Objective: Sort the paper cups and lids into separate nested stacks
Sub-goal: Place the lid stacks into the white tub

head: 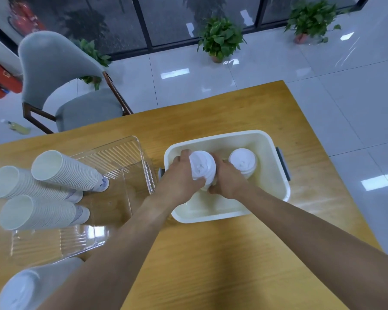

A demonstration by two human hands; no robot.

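Both hands are in the cream bin (276, 186) on the table (211, 253), wrapped round one lidded cup (203, 168). Left hand (182, 177) has fingers and thumb curled on the cup's left side up near the lid; right hand (225, 177) is curled on the right side and lower, by the base. Can't tell whether the lid is seated or already loose.

Second lidded cup (242, 162) stands just beside it in the bin, close to the right hand's knuckles.

Sorted so far, by the look of it: three cup stacks (54, 177) leaning in the clear bin (126, 166) on the left. Another lidded item sits at bottom left (20, 289), too blurred to say whether it's a lid stack or a capped cup.

Risks from here:
- Paper wall is soft. Squeezing the body while prying the lid likely ovals the rim, and then the cup nests badly.
- A lid that pops free suddenly could jump out of the bin or onto the floor, as the table edge is near.
- Right hand's back could knock the second cup over when it pulls away.
- The cup stacks are tall and tilted; adding one with a push could tip them or slide the clear bin.
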